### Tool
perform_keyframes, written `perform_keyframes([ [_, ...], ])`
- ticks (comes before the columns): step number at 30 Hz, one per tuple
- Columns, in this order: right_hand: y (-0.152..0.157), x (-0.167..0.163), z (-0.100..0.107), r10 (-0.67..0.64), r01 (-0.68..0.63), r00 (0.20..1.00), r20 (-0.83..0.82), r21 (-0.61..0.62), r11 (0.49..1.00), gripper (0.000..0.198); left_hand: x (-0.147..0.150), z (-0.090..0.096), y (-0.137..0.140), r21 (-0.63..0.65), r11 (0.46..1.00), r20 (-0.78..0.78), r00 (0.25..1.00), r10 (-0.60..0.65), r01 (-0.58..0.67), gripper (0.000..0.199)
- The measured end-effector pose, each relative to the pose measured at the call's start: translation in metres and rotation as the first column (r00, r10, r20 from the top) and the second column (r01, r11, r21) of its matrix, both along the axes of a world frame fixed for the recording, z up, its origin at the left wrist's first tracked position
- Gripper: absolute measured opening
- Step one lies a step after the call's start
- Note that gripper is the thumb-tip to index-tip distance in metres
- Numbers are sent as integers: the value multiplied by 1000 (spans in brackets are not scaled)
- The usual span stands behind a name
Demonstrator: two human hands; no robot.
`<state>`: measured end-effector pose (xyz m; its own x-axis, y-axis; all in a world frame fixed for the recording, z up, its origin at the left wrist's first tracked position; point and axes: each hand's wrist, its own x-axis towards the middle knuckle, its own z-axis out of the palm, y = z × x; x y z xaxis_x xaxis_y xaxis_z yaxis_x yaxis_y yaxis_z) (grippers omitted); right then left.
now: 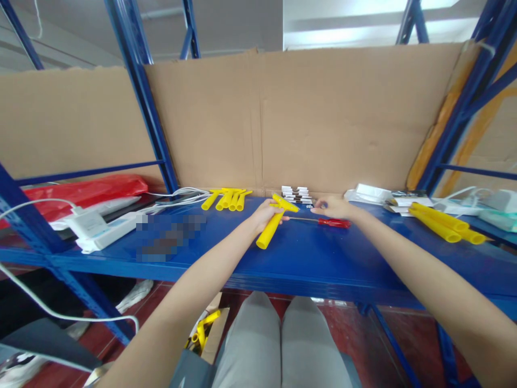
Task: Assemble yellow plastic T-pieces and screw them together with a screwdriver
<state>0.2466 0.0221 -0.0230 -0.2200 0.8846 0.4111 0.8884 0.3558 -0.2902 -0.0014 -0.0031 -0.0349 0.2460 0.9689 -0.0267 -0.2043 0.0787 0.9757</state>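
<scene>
My left hand [264, 214] is closed around a yellow plastic scraper-like tool [268, 233], a hollow round handle with a wide T-shaped head. The handle tilts toward me over the blue shelf. To the right, my right hand [332, 208] hovers just above the shelf with its fingers curled together; anything between them is too small to make out. Beside it are small stacked white pieces with dark bands [297, 194]. A screwdriver with a red handle [334, 222] lies under my right hand, its shaft pointing to my left hand.
Several yellow T-headed pieces [228, 200] lie at the back left. Yellow tubes [438, 223] and white packets [368, 193] sit at the right. A white power strip [115, 231] with cables is at the left. A box [214, 337] of yellow parts stands below the blue shelf [307, 264].
</scene>
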Motion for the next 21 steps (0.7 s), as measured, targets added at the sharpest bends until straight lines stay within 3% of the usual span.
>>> perform_keyframes([
  [3,-13,6,-13,-16,40,984,177,-135,990,31,-2,1,4,-10,992,38,992,123,-122,41],
  [9,-18,12,-25,-62,93,980,191,-159,983,33,-5,5,4,-8,984,44,983,176,-176,39],
  [21,-15,8,-31,-51,68,977,207,-73,995,23,-6,0,10,-20,984,38,983,180,-179,49],
])
